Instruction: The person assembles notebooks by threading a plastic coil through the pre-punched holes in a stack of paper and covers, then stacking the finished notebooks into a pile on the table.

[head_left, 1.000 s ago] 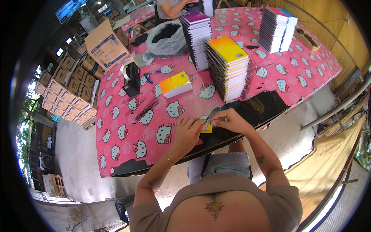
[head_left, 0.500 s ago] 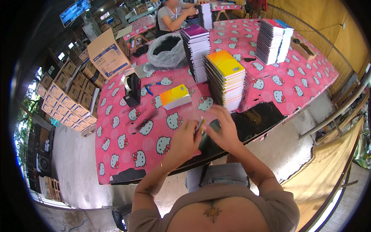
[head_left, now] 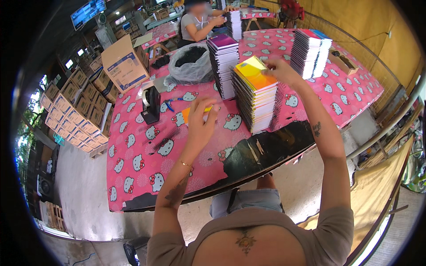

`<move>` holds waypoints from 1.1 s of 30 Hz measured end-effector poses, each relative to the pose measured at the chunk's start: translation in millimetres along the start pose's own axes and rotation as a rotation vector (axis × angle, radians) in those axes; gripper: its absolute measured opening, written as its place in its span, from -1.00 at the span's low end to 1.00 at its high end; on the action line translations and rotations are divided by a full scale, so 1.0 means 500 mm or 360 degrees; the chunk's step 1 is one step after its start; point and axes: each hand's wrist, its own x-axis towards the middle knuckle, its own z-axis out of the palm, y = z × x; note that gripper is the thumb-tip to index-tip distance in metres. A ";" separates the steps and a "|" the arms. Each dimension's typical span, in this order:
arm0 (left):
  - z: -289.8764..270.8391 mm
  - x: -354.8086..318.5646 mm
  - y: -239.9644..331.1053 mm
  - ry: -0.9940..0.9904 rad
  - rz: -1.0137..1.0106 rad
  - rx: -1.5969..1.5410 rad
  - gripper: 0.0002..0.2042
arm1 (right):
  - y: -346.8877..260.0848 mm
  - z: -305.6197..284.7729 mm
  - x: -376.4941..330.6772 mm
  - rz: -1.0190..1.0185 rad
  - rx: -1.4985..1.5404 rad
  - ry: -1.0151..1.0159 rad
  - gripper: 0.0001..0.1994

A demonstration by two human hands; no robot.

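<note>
A tall stack of yellow-and-orange spiral notebooks [head_left: 257,104] stands near the table's front edge. At the right side of its top, the fingers of my right hand [head_left: 280,73] are closed on the uppermost spiral notebook [head_left: 252,70]. My left hand [head_left: 202,119] hovers at a low yellow-and-orange block of small sheets or pads [head_left: 185,116], covering most of it. Its fingers are bent and apart, and I see nothing held in them. Behind the tall stack rises another pile of spiral notebooks with a purple cover [head_left: 223,42].
Red and blue notebook stacks [head_left: 310,53] stand at the right. On the left are a black tape dispenser [head_left: 151,105], blue-handled pliers [head_left: 169,105], a plastic bag of black coils [head_left: 191,66] and a carton [head_left: 124,66]. A co-worker [head_left: 197,26] handles notebooks across the table.
My hands have parted from the table's front edge. The right moved up to the tall stack's top, where the cover pattern now looks different; the left moved to the low block.
</note>
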 end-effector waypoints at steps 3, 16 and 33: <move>-0.044 -0.032 -0.129 0.0025 -0.0119 0.0265 -0.76 | -0.011 0.026 0.006 0.0011 -0.0068 0.0003 -0.50; -0.077 -0.069 -0.319 -0.0317 0.0522 0.1417 -0.69 | -0.168 0.176 -0.222 -0.0882 -0.0392 0.0769 -0.61; -0.194 -0.158 -0.290 0.0169 -0.0110 0.1266 -0.68 | 0.090 0.536 -0.325 0.0100 0.1013 0.0136 -0.66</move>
